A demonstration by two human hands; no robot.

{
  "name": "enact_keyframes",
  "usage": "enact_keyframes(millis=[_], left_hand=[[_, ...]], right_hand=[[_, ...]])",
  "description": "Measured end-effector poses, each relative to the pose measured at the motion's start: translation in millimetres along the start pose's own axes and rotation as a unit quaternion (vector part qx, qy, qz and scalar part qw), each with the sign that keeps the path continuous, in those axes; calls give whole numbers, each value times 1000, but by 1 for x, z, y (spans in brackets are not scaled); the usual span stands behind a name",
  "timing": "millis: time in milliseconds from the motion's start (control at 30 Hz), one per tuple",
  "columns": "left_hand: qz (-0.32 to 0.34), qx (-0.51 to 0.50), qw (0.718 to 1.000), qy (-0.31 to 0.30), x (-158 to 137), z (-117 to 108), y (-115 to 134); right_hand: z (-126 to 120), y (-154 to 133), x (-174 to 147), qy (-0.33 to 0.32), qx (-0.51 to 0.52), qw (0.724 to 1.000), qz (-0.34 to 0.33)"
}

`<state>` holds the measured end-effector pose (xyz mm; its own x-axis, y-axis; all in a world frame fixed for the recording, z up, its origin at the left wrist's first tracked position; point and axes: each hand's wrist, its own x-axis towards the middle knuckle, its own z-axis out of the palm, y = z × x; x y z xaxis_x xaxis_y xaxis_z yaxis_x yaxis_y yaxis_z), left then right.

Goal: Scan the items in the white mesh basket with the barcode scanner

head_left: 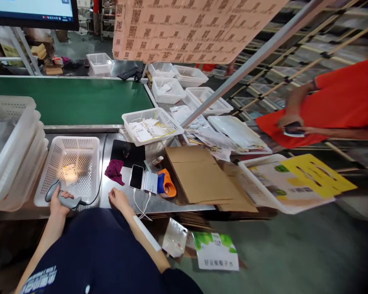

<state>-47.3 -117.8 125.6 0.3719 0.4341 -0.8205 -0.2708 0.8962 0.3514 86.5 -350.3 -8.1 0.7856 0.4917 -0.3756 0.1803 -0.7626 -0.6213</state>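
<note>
Scanner in hand, aimed at the basket.
Left hand (pixel 57 201) grips the scanner (pixel 63 197), fingers wrapped round it; its beam lights a label (pixel 70 173) in the basket (pixel 90 163) just beyond. Right hand (pixel 118 198) rests flat, fingers together, near the phone (pixel 136 176).

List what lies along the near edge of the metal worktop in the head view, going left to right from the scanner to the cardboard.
Left hand holding the barcode scanner → right hand resting on the worktop → black phone → white power bank → orange tape dispenser → flat cardboard.
</note>
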Motion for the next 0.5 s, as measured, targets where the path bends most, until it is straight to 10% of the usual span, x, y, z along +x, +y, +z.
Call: enact_keyframes(millis=[500], left_hand=[[-3, -13, 1000, -19, 9, -11, -4]], right_hand=[[45, 31, 30, -49, 281, 956, 65]])
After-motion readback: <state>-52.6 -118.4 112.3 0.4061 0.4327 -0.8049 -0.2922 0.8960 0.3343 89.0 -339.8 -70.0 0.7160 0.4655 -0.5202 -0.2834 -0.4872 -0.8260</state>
